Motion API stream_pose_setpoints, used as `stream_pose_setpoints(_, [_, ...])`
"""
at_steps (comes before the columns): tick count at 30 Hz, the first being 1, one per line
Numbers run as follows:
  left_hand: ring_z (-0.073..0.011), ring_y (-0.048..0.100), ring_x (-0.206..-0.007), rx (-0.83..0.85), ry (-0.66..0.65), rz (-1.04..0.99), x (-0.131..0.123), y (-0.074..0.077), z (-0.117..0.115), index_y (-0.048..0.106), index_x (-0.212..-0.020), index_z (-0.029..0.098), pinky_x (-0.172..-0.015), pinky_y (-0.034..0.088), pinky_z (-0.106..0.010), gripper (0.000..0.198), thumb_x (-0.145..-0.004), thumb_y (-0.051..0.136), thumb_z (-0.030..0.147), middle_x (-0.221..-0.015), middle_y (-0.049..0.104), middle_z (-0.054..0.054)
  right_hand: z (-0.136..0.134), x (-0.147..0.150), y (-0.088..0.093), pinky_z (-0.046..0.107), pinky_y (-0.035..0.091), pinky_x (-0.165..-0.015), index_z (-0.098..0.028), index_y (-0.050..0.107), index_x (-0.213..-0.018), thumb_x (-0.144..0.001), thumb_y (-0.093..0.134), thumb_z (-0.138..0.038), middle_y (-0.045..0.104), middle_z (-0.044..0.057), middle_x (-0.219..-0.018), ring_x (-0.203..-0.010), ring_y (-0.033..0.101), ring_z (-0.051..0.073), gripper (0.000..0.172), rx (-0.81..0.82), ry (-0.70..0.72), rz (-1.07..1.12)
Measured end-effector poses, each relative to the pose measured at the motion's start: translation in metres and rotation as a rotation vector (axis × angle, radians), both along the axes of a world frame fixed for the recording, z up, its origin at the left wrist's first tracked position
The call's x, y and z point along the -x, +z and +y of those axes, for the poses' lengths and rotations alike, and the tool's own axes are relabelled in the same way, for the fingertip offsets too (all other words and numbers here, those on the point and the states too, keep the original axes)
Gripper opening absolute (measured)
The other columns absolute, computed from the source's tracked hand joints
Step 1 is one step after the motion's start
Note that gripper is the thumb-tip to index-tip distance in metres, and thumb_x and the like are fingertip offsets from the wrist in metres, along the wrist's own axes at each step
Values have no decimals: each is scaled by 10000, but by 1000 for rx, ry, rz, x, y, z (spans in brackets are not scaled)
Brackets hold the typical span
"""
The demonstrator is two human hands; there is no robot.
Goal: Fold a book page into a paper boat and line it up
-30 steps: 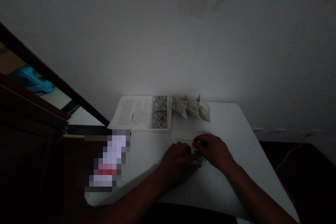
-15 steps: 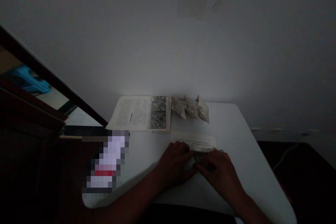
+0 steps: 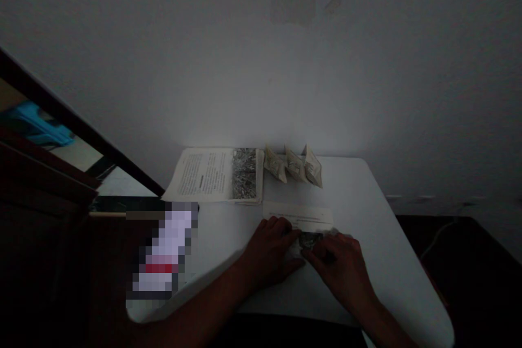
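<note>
Currently lays the left hand (image 3: 273,247) over the near left part of a printed sheet of paper (image 3: 299,217), loosely open, with thumb well apart from fingers. Curls the right hand (image 3: 340,263) at the near right part, with thumb and fingertips drawn close together (cannot tell whether pinching the paper or only touching it). Has the sheet on the white table (image 3: 353,196), showing beyond and between both hands. Farther off, sees three folded paper boats (image 3: 295,166) in a row, just right of a book (image 3: 212,174), close to the wall (image 3: 204,76).
</note>
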State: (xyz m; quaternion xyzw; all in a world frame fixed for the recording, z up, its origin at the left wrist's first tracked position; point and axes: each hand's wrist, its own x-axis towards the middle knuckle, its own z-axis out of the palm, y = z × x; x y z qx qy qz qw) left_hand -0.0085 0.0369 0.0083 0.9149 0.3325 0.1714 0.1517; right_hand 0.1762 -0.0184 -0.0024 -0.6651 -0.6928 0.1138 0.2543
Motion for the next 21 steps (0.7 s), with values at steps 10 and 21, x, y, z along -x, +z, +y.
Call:
stream_pose_setpoints(10, [-250, 469, -959, 39, 8, 10, 0, 0, 0, 521, -1193, 232, -826, 376, -401, 521, -732, 649, 438, -1054, 534, -75, 2, -5, -1, 349, 334, -742, -219, 582, -602, -774, 622, -364, 598, -20, -605, -673, 556, 190, 228, -2, -51, -21])
stream_pose_setpoints(21, [-254, 461, -960, 53, 10, 11, 2, -1, 0, 519, -1200, 234, -830, 373, -406, 526, -733, 648, 440, -1063, 525, -77, 6, -17, -3, 331, 355, -715, -214, 578, -600, -803, 575, -402, 612, -6, -611, -659, 563, 188, 276, -41, -114, -49])
